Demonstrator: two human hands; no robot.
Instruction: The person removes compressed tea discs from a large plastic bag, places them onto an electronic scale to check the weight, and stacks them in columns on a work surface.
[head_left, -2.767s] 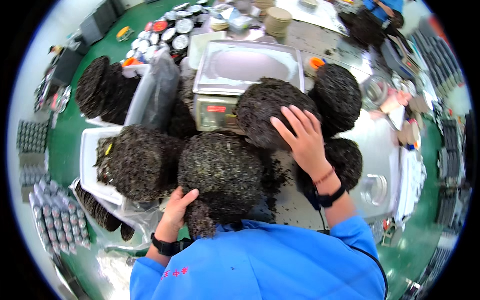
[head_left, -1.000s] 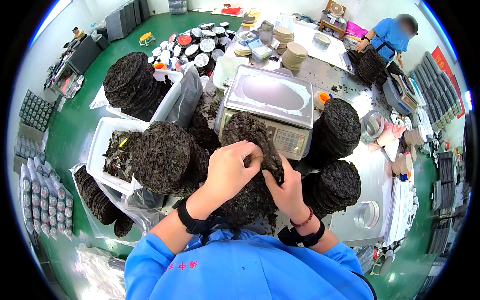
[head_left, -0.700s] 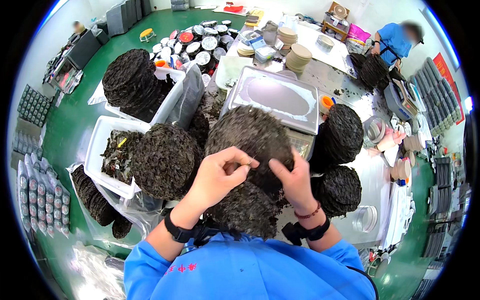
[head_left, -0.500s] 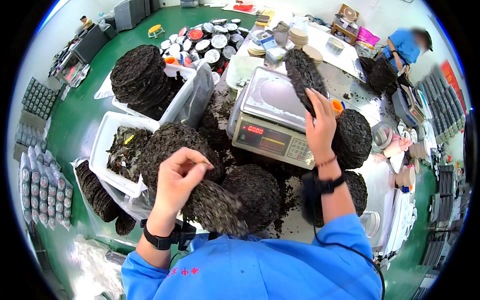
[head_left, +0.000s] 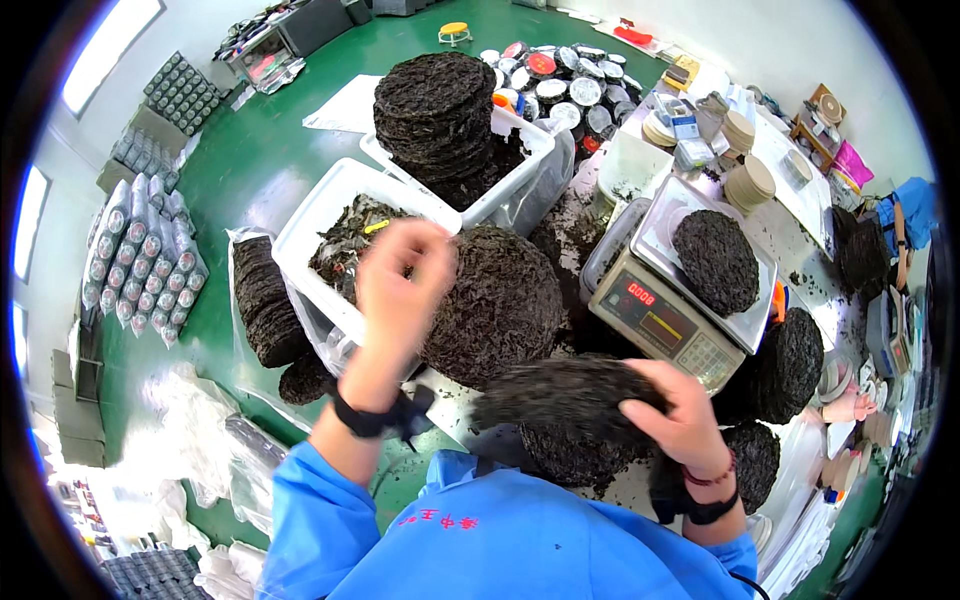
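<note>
- Head view: white tub (head_left: 303,226), our blurred L hand (head_left: 398,288) before it, fingers curled; can't tell if pinching anything.
- Seaweed cake (head_left: 565,398), blurred, edge pinched in our R hand (head_left: 688,405).
- Scale (head_left: 672,328) w/ 2nd seaweed cake (head_left: 715,262) on pan.

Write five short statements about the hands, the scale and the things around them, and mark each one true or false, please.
1. A dark disc lies on the scale. True.
2. The left hand presses on the scale. False: it is raised, and shows in front of the nearer white tub.
3. The right hand holds another disc. True; this disc is blurred.
4. The display of the scale is off. False: it is lit in red.
5. The stool on the green floor has a blue seat. False: the seat is yellow.
</note>
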